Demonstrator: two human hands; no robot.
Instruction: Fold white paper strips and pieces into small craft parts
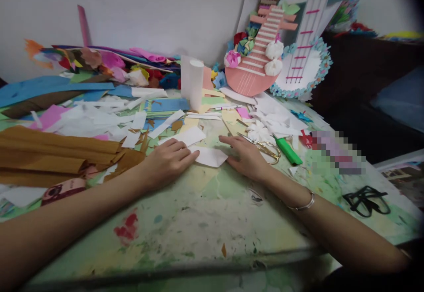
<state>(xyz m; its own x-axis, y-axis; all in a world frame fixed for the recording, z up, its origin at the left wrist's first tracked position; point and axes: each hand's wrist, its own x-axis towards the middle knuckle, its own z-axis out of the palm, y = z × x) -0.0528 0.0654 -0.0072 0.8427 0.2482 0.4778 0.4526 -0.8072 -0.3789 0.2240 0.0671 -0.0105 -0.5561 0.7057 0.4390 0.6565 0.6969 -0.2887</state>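
A small folded piece of white paper (211, 156) lies on the paint-stained table (205, 221) between my two hands. My left hand (168, 159) rests on its left edge, fingers together and pressing down flat. Laid flat on the paper's right side is my right hand (245, 156), fingers stretched toward the left. A silver bangle (303, 204) sits on my right wrist. Neither hand grips anything.
Gold-handled scissors (266, 149) and a green marker (289, 151) lie just right of my right hand. Brown paper strips (49, 153) pile at the left. A white paper roll (195, 84), coloured scraps and paper guitars (261, 62) fill the back. Black glasses (366, 200) lie at the right.
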